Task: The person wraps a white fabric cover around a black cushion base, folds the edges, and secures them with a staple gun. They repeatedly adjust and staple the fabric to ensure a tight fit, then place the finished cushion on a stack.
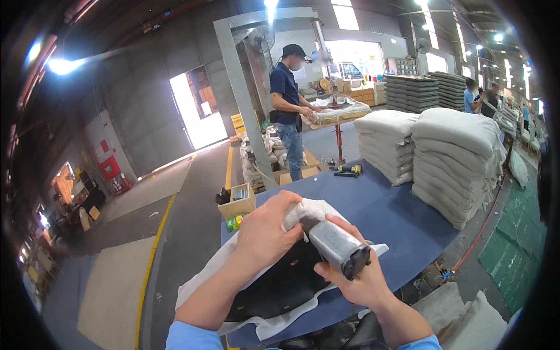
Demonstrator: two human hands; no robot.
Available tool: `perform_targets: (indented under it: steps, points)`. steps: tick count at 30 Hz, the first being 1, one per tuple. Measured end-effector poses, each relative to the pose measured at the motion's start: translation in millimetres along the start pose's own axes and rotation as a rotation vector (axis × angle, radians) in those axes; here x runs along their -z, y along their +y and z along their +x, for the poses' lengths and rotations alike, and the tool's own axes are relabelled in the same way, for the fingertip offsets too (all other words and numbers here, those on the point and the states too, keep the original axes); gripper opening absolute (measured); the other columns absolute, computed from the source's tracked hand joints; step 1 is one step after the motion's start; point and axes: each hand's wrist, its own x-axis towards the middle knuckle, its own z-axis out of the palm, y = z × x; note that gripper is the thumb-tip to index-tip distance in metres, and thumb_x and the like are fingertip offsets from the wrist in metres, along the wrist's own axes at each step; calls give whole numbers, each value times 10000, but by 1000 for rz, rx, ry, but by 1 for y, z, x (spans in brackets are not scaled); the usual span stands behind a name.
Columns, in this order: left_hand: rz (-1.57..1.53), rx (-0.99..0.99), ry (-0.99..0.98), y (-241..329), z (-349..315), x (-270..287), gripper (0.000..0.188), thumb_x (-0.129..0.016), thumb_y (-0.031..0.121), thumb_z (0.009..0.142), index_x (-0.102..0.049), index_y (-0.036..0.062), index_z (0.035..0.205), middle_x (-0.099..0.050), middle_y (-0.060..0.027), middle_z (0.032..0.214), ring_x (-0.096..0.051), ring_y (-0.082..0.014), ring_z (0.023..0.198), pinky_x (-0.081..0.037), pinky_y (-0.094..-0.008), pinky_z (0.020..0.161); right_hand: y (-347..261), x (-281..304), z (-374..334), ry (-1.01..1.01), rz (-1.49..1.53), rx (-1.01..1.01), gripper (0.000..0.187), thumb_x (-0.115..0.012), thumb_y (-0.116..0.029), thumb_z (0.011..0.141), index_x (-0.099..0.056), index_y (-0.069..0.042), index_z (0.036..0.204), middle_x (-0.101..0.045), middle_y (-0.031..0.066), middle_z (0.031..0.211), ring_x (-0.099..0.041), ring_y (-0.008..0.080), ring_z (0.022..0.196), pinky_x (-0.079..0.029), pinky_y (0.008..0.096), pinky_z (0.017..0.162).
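Observation:
On the near part of the blue-topped table (379,216) lies a padded piece with a black backing panel (277,286), which has several small holes. White fabric (273,328) wraps round its edge and hangs loose at the near side. My left hand (262,230) is closed on the fabric, pinching a fold at the panel's far edge. Wrapped in my right hand (363,277) is a grey staple gun (338,242) with a dark end cap. Its front end sits against the fold, close to my left fingers; the exact contact is hidden.
A yellow-and-black power tool (348,170) lies toward the table's far edge. Tall stacks of white covered pads (452,166) stand at the right. Left of the table is a small box (239,204) of strips. A co-worker (287,99) handles a pad at another table ahead.

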Motion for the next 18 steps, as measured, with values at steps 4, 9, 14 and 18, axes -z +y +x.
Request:
perform_targets:
  steps: [4, 9, 14, 18]
  points:
    - [-49, 82, 55, -25, -15, 22, 615, -852, 218, 845, -584, 108, 1387, -757, -151, 1223, -750, -347, 1120, -573, -421, 973, 27, 34, -14, 102, -286, 175, 801, -894, -35, 815, -565, -108, 1541, -660, 135, 1273, -650, 290, 1218, -485, 389, 1083]
    - [-67, 127, 41, -42, -47, 59, 678, -823, 262, 880, -549, 94, 1477, -727, -156, 1298, -727, -314, 1171, -547, -402, 1029, 143, 117, -29, 348, -739, -24, 756, -713, 104, 806, -594, -131, 1515, -635, 174, 1223, -679, 371, 1117, -539, 412, 1003]
    - [-119, 204, 105, -36, -82, 79, 691, -821, 282, 889, -543, 90, 1492, -711, -171, 1305, -704, -336, 1203, -532, -411, 1045, 276, 183, -52, 228, -1199, -420, 830, -793, 38, 787, -517, -150, 1547, -544, 176, 1335, -683, 439, 1104, -574, 515, 946]
    - [47, 141, 152, -31, -92, 77, 748, -801, 440, 912, -555, 20, 1480, -695, -238, 1329, -687, -437, 1192, -531, -476, 1046, 318, 163, -54, 54, -1320, -589, 833, -805, 20, 774, -508, -177, 1527, -509, 215, 1377, -585, 469, 1287, -571, 517, 996]
